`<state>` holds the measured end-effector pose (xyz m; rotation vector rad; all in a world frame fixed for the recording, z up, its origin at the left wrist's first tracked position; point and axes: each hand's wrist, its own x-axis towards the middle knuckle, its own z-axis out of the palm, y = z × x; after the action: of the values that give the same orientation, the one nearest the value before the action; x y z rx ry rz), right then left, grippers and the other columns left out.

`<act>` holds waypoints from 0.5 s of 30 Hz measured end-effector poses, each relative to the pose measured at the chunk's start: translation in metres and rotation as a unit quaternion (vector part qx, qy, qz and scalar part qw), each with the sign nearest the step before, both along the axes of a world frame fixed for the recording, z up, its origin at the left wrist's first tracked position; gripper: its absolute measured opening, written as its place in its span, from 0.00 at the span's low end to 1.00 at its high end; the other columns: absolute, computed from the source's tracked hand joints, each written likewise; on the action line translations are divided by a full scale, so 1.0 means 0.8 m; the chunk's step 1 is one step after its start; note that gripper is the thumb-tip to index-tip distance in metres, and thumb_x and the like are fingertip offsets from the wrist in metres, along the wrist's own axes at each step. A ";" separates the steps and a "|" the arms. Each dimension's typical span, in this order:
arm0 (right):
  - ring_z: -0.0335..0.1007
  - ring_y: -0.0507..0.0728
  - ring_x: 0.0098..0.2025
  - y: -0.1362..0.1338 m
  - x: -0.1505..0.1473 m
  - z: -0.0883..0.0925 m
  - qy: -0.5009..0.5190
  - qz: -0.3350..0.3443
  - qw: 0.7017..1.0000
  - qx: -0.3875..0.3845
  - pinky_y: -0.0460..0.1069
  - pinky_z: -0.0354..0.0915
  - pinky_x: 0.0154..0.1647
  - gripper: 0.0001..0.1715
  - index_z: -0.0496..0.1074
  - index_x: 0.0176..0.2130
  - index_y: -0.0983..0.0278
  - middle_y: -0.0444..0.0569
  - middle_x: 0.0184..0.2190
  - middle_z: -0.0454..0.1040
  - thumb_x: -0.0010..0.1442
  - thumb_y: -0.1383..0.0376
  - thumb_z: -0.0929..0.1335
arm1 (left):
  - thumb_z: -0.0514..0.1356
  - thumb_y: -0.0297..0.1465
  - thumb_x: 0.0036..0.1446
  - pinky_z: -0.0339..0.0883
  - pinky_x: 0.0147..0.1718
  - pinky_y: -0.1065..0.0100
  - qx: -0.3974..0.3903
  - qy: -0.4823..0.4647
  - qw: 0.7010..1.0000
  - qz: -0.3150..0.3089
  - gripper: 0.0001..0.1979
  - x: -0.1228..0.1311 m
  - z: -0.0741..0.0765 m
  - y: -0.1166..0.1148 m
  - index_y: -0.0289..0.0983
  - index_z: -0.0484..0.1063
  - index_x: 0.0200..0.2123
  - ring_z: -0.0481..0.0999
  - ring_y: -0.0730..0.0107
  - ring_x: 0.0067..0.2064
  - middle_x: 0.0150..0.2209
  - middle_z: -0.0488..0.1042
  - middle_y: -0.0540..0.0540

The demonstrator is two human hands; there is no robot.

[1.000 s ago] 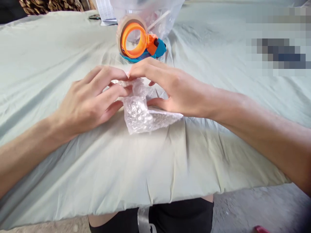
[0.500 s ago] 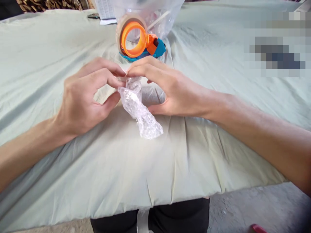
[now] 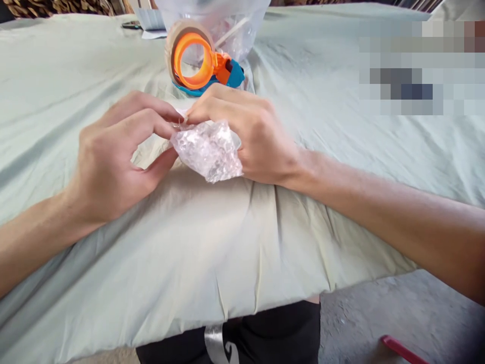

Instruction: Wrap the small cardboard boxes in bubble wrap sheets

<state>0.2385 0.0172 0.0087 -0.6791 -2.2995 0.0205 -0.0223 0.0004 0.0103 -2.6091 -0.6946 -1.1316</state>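
Between my hands is a crumpled piece of clear bubble wrap (image 3: 208, 151), held just over the cloth near the table's front. My left hand (image 3: 121, 151) pinches its left end between thumb and fingertips. My right hand (image 3: 250, 136) has its fingers bent over the wrap's upper edge, and its thumb is hidden behind the plastic. The fingertips of both hands meet at the far side of the wrap. Whether anything lies inside the folds I cannot tell. Just beyond the fingers stands an orange and blue tape dispenser (image 3: 195, 60) carrying a roll of brown tape.
A see-through plastic bag (image 3: 242, 30) with things in it stands behind the dispenser. Paper (image 3: 151, 21) and a dark phone-like object (image 3: 131, 25) lie to its left. A wrinkled pale green cloth (image 3: 182, 253) covers the table. Part of the right side is blurred out.
The loose tail of the bubble wrap, which hung down toward me, is now folded up and bunched near my right hand. My right hand has closed in around it. The view has shifted slightly.
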 end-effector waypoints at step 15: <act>0.83 0.60 0.49 0.001 0.006 0.003 0.024 0.008 0.999 0.022 0.57 0.76 0.53 0.16 0.70 0.37 0.53 0.45 0.49 0.84 0.75 0.50 0.73 | 0.73 0.48 0.72 0.87 0.50 0.54 -0.005 -0.048 0.999 -0.001 0.18 0.000 -0.006 0.012 0.41 0.86 0.53 0.88 0.56 0.54 0.52 0.85 0.46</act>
<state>0.2436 0.0178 0.0109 -0.6307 -2.2528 -0.0072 -0.0221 0.0100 0.0055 -2.5783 -0.7180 -1.2654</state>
